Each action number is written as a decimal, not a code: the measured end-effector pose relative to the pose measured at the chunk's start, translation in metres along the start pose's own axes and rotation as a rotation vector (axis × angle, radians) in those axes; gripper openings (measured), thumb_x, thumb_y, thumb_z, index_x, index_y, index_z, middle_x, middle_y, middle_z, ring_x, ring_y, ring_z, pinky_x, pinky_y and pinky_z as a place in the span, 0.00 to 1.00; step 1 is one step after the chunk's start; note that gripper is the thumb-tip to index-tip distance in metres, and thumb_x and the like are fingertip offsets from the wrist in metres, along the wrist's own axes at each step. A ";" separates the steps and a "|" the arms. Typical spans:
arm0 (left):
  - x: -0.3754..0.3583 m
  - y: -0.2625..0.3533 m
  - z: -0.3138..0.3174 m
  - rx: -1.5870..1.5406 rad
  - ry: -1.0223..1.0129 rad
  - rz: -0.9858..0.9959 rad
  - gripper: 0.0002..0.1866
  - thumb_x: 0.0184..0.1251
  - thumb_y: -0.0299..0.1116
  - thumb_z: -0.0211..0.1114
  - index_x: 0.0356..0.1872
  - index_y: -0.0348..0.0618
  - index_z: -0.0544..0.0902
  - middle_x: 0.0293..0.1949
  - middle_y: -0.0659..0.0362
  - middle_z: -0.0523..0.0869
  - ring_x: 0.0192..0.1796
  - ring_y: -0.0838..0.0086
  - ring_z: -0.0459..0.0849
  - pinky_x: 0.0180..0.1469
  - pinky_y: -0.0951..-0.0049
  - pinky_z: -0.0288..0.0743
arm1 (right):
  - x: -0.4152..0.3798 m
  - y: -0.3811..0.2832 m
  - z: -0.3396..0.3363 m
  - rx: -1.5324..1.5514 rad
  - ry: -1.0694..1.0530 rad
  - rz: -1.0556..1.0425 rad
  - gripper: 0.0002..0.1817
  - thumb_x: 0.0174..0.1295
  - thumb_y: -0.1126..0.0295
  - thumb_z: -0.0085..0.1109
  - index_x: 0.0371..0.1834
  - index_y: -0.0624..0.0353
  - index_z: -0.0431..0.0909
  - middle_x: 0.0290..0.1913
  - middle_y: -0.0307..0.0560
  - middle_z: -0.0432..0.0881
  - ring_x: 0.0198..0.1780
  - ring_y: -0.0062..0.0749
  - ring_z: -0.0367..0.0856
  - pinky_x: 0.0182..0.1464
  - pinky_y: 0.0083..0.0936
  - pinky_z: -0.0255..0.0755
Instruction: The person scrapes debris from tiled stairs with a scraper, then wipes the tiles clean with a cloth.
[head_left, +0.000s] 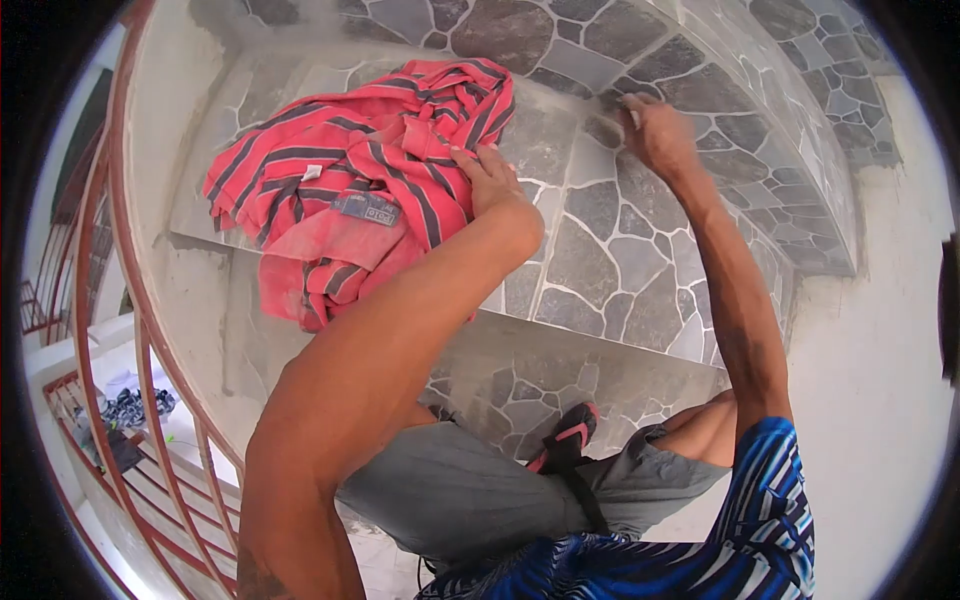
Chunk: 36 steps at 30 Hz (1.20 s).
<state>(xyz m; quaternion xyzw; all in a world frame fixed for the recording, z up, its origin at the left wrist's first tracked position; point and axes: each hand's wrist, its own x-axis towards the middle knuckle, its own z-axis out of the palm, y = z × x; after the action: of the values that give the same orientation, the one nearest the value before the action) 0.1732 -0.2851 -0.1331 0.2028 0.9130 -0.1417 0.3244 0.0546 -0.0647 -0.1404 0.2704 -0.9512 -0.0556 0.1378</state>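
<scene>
A red shirt with dark stripes (350,190) lies bunched up on a stone-patterned step (585,250). A grey printed label shows on its collar part. My left hand (490,182) rests on the right edge of the shirt, fingers stretched out over the cloth and the step. Farther right, my right hand (660,135) is at the corner where the step meets the stone-clad riser (690,75). Its fingers are curled together and slightly blurred, and whatever they hold, if anything, is too small to make out.
A brown metal railing (150,375) curves along the left side, with a lower level visible through it. On the right, a curved stone-clad wall (800,170) borders a pale surface. My foot in a black and pink shoe (570,432) is on the lower step.
</scene>
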 end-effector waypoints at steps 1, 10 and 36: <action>0.000 -0.001 0.000 0.001 0.005 -0.008 0.68 0.37 0.50 0.86 0.76 0.26 0.53 0.76 0.29 0.50 0.77 0.32 0.48 0.67 0.20 0.49 | 0.003 -0.003 -0.004 -0.011 -0.033 0.003 0.14 0.66 0.65 0.53 0.52 0.51 0.79 0.45 0.49 0.85 0.45 0.52 0.85 0.43 0.48 0.80; 0.005 -0.001 0.003 -0.018 0.020 -0.035 0.69 0.34 0.48 0.87 0.77 0.29 0.54 0.76 0.31 0.52 0.78 0.34 0.49 0.67 0.21 0.49 | 0.005 -0.006 0.013 -0.026 -0.081 -0.049 0.16 0.62 0.70 0.53 0.53 0.50 0.79 0.49 0.46 0.83 0.48 0.48 0.85 0.42 0.43 0.81; 0.005 0.003 0.000 -0.014 0.006 -0.039 0.70 0.34 0.50 0.87 0.77 0.30 0.52 0.77 0.32 0.50 0.78 0.35 0.47 0.68 0.21 0.48 | -0.013 0.007 0.016 0.063 -0.036 0.045 0.17 0.58 0.72 0.56 0.52 0.52 0.81 0.48 0.45 0.83 0.47 0.48 0.84 0.43 0.46 0.80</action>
<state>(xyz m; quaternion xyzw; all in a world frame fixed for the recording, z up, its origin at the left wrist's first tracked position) 0.1712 -0.2810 -0.1372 0.1832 0.9186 -0.1412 0.3204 0.0568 -0.0510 -0.1571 0.2523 -0.9606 -0.0275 0.1132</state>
